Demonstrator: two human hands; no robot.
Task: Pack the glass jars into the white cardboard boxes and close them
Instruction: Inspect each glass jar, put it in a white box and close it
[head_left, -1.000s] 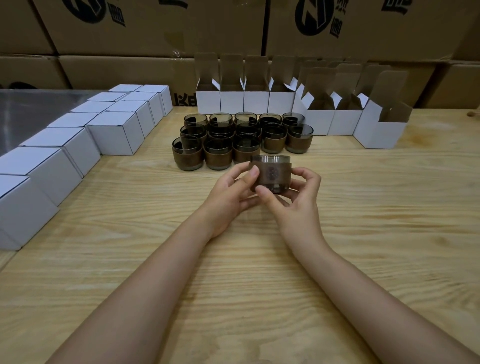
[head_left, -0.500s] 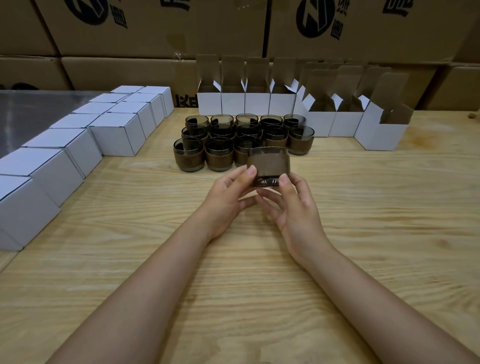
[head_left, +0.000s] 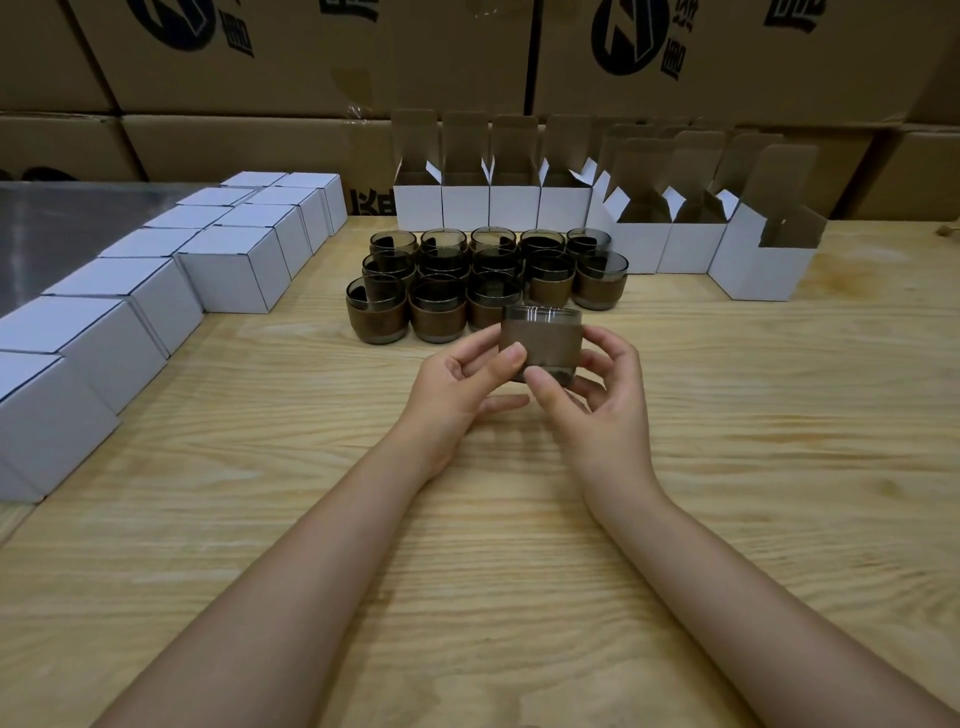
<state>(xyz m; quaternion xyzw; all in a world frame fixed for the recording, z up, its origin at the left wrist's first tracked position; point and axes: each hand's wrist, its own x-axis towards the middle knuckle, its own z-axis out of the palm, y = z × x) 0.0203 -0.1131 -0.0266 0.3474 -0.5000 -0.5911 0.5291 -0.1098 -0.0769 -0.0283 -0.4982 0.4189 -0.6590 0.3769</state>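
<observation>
Since half second ago, our right hand (head_left: 597, 405) shifts round jar (head_left: 541, 340), thumb now at its lower front. Wooden table (head_left: 779, 415) fills frame; closed white boxes (head_left: 234, 270) left, open boxes (head_left: 763, 265) upper right, jar cluster (head_left: 436, 312) centre. Left hand (head_left: 457, 384) and right both pinch jar mid-frame, just before cluster. Risk as we judge it: fingertip hold on smooth glass slips, jar drops onto cluster. Jar: smoky glass, brown band, clear rim.
</observation>
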